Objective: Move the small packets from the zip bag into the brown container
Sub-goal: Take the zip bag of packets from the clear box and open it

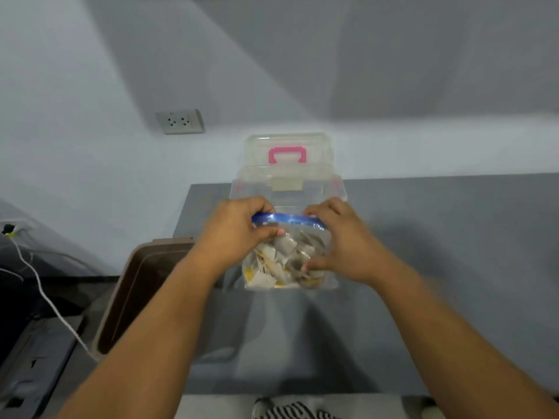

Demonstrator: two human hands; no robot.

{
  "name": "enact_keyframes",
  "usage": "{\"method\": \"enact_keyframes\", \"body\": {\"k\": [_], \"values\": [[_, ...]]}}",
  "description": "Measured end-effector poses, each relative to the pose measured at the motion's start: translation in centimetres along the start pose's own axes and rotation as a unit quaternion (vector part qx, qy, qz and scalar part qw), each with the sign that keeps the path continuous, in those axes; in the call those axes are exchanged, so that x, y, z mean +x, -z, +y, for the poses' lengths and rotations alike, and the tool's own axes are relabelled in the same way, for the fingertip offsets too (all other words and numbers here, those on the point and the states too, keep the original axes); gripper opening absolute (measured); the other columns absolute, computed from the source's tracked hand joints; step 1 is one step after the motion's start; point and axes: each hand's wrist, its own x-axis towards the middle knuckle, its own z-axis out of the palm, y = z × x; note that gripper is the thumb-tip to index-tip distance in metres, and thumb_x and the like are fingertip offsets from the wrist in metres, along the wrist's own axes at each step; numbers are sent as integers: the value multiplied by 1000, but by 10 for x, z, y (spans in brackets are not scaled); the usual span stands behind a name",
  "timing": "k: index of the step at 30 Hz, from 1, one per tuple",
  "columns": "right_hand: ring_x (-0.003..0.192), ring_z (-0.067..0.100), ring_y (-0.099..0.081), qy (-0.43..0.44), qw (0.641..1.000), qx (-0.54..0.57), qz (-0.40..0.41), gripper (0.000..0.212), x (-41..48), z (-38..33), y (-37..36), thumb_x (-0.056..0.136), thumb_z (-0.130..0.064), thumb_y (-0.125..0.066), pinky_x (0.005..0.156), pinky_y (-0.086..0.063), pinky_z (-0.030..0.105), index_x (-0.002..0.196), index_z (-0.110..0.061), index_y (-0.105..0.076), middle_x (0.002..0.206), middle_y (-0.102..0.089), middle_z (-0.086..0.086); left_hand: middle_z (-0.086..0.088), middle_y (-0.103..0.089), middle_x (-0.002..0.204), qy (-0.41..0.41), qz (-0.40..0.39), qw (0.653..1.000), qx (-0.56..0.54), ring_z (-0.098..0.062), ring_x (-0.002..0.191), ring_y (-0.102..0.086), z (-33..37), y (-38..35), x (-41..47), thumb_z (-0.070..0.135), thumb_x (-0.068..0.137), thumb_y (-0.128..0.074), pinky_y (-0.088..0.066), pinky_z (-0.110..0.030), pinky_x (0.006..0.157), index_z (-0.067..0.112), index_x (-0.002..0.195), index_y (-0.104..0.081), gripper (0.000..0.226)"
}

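Two bare hands grip a clear plastic zip bag (290, 255) by its blue seal strip (290, 219): the left hand (239, 234) pinches the strip's left end, and the right hand (335, 240) curls round its right end and side. Small white and yellow packets (281, 261) fill the bag just below both grips. An open brown rectangular container (136, 285) sits left of the left hand, apart from it.

Left arm (157, 313) and right arm (438, 328) are both bare, from the bottom of the frame up to the wrist. Left grip (239, 234) and right grip (341, 240) are bare too, and a short thumbnail (279, 232) shows on the left one. The right arm's outer edge is motion-blurred. Black-and-white striped cloth (290, 411) at bottom centre, low on the body. Can't tell which garment.
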Motion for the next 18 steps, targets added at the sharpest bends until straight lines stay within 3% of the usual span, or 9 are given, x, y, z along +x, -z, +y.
{"method": "enact_keyframes", "body": {"k": [4,8,12,15,18], "values": [[117,8,-35,-34,999,15,-23,87,-25,19,-45,61,-39,-93,104,-34,20,137,-27,-53,126,-35,-8,8,-69,76,53,-36,998,11,-10,73,-65,-26,-39,-24,35,74,-86,-56,-34,71,26,86,-69,22],[115,13,-41,-35,999,-9,-17,73,-37,30,-76,68,-37,-89,104,-43,30,132,-24,-57,123,-40,-6,11,-68,73,75,-43,996,22,-8,69,-65,-45,-68,-43,35,73,-87,-57,-38,70,28,84,-69,22],[117,15,-43,-27,999,-4,-33,58,-42,40,-83,75,-37,-84,104,-41,31,127,-22,-63,123,-49,-2,13,-67,74,96,-39,994,34,-6,69,-63,-52,-82,-57,37,75,-84,-56,-33,71,26,88,-69,23],[113,14,-49,-30,999,34,-7,52,-44,50,-79,80,-42,-82,100,-41,27,124,-19,-66,120,-53,-3,11,-67,83,74,-38,995,48,-7,76,-62,-54,-80,-58,42,74,-84,-56,-33,74,26,96,-71,30],[104,12,-54,-47,995,79,37,40,-46,58,-75,83,-34,-81,96,-44,24,118,-16,-70,117,-54,-2,15,-65,86,31,-33,997,60,-7,81,-60,-54,-76,-57,59,73,-77,-52,-32,81,31,99,-72,39]]}}
